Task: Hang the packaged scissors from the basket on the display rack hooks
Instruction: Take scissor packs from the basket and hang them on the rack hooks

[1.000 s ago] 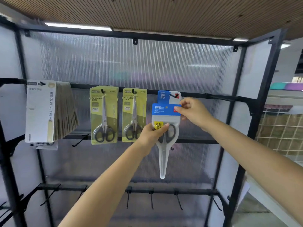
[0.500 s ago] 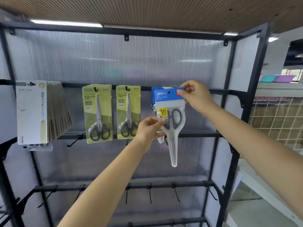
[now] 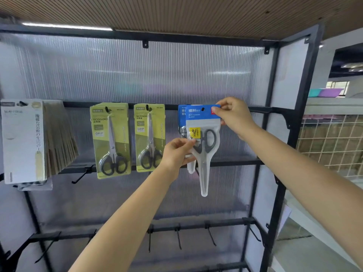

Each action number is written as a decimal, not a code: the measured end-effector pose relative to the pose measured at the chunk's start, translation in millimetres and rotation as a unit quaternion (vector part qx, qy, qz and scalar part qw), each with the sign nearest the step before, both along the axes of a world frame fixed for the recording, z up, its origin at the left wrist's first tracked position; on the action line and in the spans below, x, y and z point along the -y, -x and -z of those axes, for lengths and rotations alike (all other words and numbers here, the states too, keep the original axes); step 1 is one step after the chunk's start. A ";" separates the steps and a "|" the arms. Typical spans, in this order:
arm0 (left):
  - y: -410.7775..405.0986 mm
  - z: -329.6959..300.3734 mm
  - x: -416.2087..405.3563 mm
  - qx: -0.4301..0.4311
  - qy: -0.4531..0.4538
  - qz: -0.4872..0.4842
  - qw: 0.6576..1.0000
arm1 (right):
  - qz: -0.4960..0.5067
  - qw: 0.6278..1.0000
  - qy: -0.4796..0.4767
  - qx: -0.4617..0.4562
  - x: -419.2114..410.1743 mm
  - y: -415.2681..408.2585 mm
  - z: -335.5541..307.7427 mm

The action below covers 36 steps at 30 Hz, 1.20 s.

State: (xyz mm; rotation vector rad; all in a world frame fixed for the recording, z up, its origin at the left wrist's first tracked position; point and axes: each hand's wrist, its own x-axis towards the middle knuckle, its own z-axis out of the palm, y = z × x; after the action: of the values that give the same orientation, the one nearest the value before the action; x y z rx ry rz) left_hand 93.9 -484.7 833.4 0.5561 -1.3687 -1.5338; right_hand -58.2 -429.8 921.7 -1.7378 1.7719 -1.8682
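White cardboard packs [image 3: 23,140] fill the far-left hook, and beside them two green scissors cards [image 3: 111,141] [image 3: 149,137] hang flat from the top rail [image 3: 261,109] of the display rack. Next comes the left hand [image 3: 176,154], its fingertips pinching the lower left edge of the clear blue-headed scissors pack [image 3: 202,138] near the yellow sticker. The right hand [image 3: 233,114] pinches the blue header's upper right corner. The pack sits at the rail, its hang hole seemingly on the hook, in front of another blue pack [image 3: 181,118] already there.

To finish well, I would slide the header fully back along the hook before loosening either pinch, keeping the pack square. Room is tight leftward, toward the nearer green card; rightward the rail runs bare to the black upright [image 3: 302,114]. Empty hooks [image 3: 210,235] line the lower rail. The basket is out of view.
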 end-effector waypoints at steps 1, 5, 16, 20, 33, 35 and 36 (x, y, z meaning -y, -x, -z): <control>1.3 0.4 2.1 0.002 -0.001 -0.003 1.000 | 0.005 1.000 -0.004 -0.006 1.7 0.5 0.3; 7.2 4.7 9.7 0.014 -0.004 -0.010 1.000 | 0.026 0.999 -0.019 -0.024 10.2 3.0 3.5; 29.7 4.0 45.0 0.036 -0.039 -0.112 0.992 | 0.092 0.989 0.004 -0.115 39.1 9.0 12.7; 39.6 0.9 58.9 0.056 -0.043 -0.150 0.986 | 0.115 0.977 0.015 -0.176 45.8 11.1 16.5; 52.9 1.0 76.0 0.119 0.015 -0.215 0.969 | 0.185 0.886 -0.143 -0.401 41.3 9.3 27.9; 52.1 -0.5 75.1 0.162 0.038 -0.235 0.958 | 0.186 0.889 -0.146 -0.393 34.5 6.7 29.1; 51.0 -0.9 73.1 0.178 0.047 -0.247 0.951 | 0.187 0.892 -0.148 -0.385 29.6 5.1 29.6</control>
State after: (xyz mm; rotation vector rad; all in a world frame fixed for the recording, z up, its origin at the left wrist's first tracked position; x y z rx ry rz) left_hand 42.9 -557.8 834.3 1.0649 -1.4212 -0.9859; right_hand -63.3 -459.4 892.0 -2.3070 2.6346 -0.8904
